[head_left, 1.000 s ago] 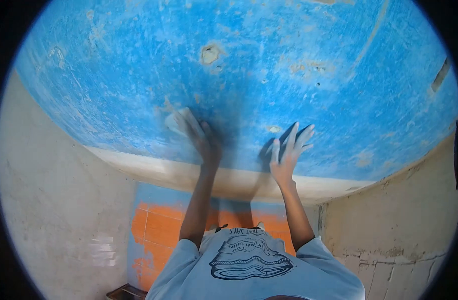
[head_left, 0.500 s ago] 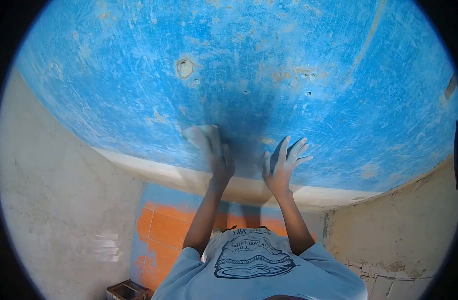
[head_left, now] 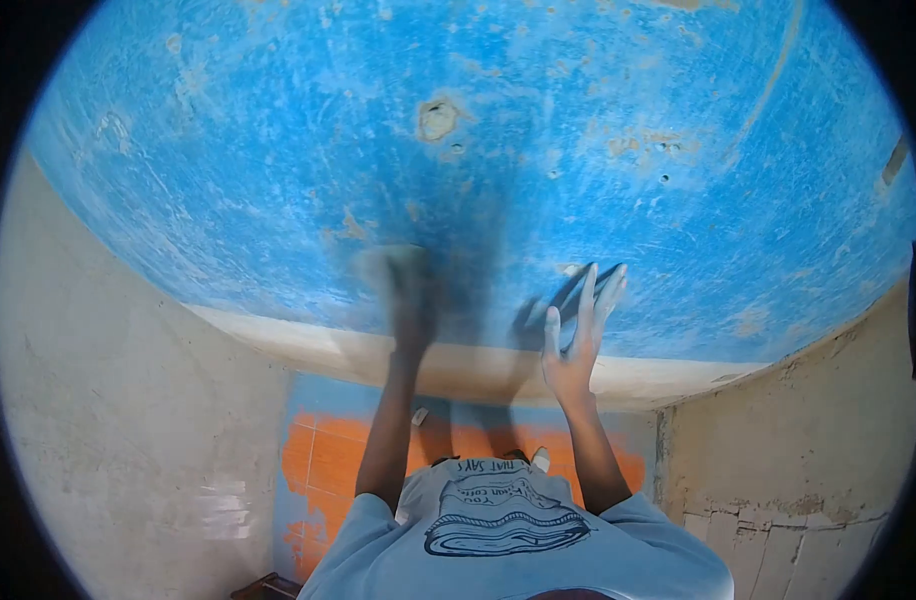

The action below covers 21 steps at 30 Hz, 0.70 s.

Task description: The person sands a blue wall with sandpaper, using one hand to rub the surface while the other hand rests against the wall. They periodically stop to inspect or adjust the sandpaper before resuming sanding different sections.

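Observation:
A scuffed blue wall (head_left: 278, 150) with patches of worn paint stands in front of me. My left hand (head_left: 408, 300) is at its lower part, smeared by motion. A pale, flat shape with a straight top edge shows at its fingers, and I cannot make out what it is. To its right, my right hand (head_left: 581, 335) is open, with fingers stretched up and apart. Pale dust coats those fingers. Their tips are at the blue surface, and nothing shows in the hand.
A whitish band (head_left: 478, 365) runs along the wall's bottom. Below lies an orange tiled floor (head_left: 348, 450) with a grey-blue border. Bare plaster walls (head_left: 128, 380) flank both sides. A dark-framed object (head_left: 268, 588) stands at the bottom left. The wall has a chipped hole (head_left: 438, 120).
The view has shifted, so the wall marks sit farther right. My left hand has moved left relative to the wall marks and is more blurred. My right hand's fingers now point more upward.

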### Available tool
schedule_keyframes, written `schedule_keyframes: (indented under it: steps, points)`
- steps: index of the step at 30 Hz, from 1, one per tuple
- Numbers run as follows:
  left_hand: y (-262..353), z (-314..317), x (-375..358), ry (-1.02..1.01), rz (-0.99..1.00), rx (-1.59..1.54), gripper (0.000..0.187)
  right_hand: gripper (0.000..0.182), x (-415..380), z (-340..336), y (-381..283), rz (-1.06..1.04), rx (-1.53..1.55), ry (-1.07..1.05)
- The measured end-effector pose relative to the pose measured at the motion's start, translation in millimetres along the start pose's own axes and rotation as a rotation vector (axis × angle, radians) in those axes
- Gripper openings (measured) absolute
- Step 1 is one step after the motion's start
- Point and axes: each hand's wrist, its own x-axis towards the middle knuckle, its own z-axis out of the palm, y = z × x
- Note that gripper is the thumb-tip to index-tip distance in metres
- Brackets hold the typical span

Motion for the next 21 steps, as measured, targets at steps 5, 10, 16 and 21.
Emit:
schedule_keyframes:
  steps: [5, 10, 16, 21]
  points:
    - [-11.0, -54.5, 59.7, 0.336, -0.360, -0.264, 0.060, 0.076, -15.8, 30.1, -14.5, 0.053, 0.081, -0.025]
    - [0.7, -24.2, -6.3, -0.063, -0.164, -0.179, 0.060, 0.076, -17.3, 56.8, -59.9, 0.152, 0.007, -0.046]
    - [-70.2, -50.7, 45.1, 0.312, -0.403, -0.463, 0.058, 0.077, -20.4, 65.9, -53.5, 0.180, -0.093, -0.089]
    - [-33.3, -45.3, 28.2, 0.128, -0.270, -0.084, 0.059, 0.077, -21.1, 88.3, -60.7, 0.163, -0.064, 0.023]
